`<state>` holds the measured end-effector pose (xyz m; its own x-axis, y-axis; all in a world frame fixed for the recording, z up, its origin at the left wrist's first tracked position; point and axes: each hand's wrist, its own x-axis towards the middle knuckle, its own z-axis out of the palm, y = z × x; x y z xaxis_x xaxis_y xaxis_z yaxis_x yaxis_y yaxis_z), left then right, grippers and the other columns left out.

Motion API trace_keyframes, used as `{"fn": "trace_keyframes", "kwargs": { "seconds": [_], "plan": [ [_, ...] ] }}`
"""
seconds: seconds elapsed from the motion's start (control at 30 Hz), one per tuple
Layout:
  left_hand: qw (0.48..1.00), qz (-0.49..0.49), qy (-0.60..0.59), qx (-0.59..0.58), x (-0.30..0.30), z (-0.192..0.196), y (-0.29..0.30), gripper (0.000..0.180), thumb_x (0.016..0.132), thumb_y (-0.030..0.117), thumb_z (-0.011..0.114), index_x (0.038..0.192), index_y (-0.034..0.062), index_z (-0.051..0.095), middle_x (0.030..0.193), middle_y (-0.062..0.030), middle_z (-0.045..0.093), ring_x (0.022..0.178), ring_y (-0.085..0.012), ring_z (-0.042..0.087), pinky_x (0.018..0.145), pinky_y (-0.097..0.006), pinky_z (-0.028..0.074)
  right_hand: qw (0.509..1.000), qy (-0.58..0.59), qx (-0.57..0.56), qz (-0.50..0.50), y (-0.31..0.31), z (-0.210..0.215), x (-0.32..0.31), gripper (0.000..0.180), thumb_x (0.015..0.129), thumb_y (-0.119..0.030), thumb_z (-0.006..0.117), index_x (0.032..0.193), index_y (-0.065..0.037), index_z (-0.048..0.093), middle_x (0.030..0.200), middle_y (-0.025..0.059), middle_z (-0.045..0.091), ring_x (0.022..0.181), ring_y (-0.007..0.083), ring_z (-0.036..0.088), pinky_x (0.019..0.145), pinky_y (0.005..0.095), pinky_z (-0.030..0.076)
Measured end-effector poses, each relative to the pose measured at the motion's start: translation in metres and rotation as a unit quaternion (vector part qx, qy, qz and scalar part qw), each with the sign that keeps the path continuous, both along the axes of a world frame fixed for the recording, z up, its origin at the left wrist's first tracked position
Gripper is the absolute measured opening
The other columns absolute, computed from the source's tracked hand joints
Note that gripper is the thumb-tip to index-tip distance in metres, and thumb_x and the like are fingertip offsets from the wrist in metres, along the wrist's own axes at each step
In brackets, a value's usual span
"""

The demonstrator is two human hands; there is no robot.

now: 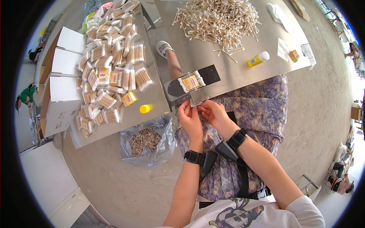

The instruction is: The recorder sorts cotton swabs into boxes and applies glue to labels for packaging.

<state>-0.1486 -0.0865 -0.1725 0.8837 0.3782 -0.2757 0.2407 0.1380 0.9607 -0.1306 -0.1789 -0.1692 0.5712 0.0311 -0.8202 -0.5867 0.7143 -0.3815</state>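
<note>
My left hand [191,121] and my right hand [216,114] are close together at the front edge of the metal table. Their fingertips pinch a small, whitish clear plastic bag [195,103], mostly hidden by the fingers. Just beyond them, a row of cotton swabs with a yellow-and-red card [192,81] lies on a black board [211,74]. The board's rounded left end sticks out past the table edge. Farther back is a large heap of loose cotton swabs [220,24]. A yellow glue stick [258,59] lies to the right of the board.
On the left table, bagged cotton swabs [114,57] are piled beside white cartons [66,89], with a yellow cap [145,109] near the edge. A clear bag of swabs [146,142] stands on the floor. Clear plastic bags [280,17] and a small yellow box [294,56] lie at right.
</note>
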Motion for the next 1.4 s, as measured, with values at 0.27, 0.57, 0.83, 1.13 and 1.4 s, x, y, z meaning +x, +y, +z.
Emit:
{"fn": "trace_keyframes", "kwargs": {
  "seconds": [0.27, 0.57, 0.83, 1.13, 1.4],
  "plan": [
    [1.000, 0.009, 0.015, 0.008, 0.002, 0.002, 0.000, 0.025, 0.087, 0.002, 0.063, 0.107, -0.0053, 0.050, 0.102, -0.0173, 0.066, 0.093, -0.0165, 0.063, 0.082, -0.027, 0.049, 0.999, 0.004, 0.033, -0.030, 0.001, -0.002, 0.001, 0.010, 0.083, -0.006, 0.059, 0.090, 0.001, 0.058, 0.087, 0.0082, 0.063, 0.080, 0.0167, 0.061, 0.067, 0.0265, 0.049],
    [0.999, 0.028, 0.016, -0.009, 0.002, 0.001, 0.002, 0.028, 0.084, 0.001, 0.066, 0.107, -0.0049, 0.050, 0.105, -0.0171, 0.065, 0.096, -0.0179, 0.063, 0.084, -0.027, 0.049, 0.993, -0.008, 0.070, -0.094, 0.005, -0.007, -0.007, 0.028, 0.079, 0.005, 0.059, 0.104, -0.001, 0.047, 0.093, 0.0084, 0.061, 0.088, 0.0204, 0.062, 0.072, 0.0290, 0.051],
    [0.999, 0.031, 0.020, -0.003, 0.001, -0.004, 0.003, 0.031, 0.085, -0.001, 0.064, 0.109, -0.0053, 0.046, 0.109, -0.0172, 0.060, 0.094, -0.0193, 0.063, 0.083, -0.029, 0.050, 0.994, -0.022, 0.070, -0.081, 0.008, -0.017, -0.003, 0.031, 0.080, 0.006, 0.062, 0.105, -0.002, 0.046, 0.093, 0.0092, 0.061, 0.084, 0.0194, 0.062, 0.072, 0.0285, 0.051],
    [0.998, 0.031, 0.047, 0.006, 0.001, 0.001, 0.003, 0.012, 0.084, 0.005, 0.067, 0.089, -0.0037, 0.060, 0.085, -0.0088, 0.066, 0.076, -0.0118, 0.062, 0.069, -0.023, 0.049, 0.994, -0.027, 0.051, -0.091, 0.012, -0.010, -0.008, 0.022, 0.083, 0.003, 0.062, 0.102, 0.000, 0.052, 0.092, 0.0097, 0.063, 0.084, 0.0194, 0.063, 0.075, 0.0288, 0.052],
    [0.999, 0.023, 0.027, 0.027, 0.001, 0.006, 0.001, 0.014, 0.085, 0.002, 0.064, 0.097, -0.0057, 0.066, 0.088, -0.0091, 0.068, 0.079, -0.0123, 0.062, 0.072, -0.025, 0.050, 0.994, -0.041, 0.058, -0.087, 0.014, -0.009, -0.009, 0.017, 0.085, 0.000, 0.063, 0.099, 0.000, 0.054, 0.092, 0.0093, 0.063, 0.084, 0.0184, 0.063, 0.076, 0.0278, 0.052]
  ]
}}
